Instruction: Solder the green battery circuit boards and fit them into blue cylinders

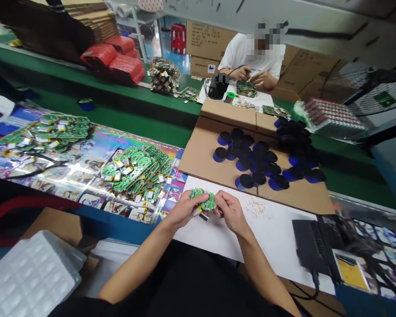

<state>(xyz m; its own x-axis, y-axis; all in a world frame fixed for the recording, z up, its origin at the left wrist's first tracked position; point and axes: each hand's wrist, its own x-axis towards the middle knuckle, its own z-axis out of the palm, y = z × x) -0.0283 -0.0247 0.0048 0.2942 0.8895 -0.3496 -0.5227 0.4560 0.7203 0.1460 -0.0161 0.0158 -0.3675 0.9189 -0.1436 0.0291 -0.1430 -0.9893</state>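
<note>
Over the white work surface (224,233), my left hand (185,209) grips a small green circuit board (208,201), thumb on top. A silver battery (203,216) dangles below it. My right hand (229,211) is closed at the board's right edge, its fingertips pinched together; whether they hold the board or something small there is hidden. To the left lies a heap of green circuit boards (135,167) with silver batteries attached. Beyond my hands, many dark blue round caps (247,154) stand on a flat cardboard sheet (198,154).
Farther left are another board stack (53,130) and pliers (36,171). A black box with cables (312,244) sits at right. A co-worker (254,61) handles boards across the green conveyor (141,114). Red packs (119,59) lie behind; a foam tray (29,273) is lower left.
</note>
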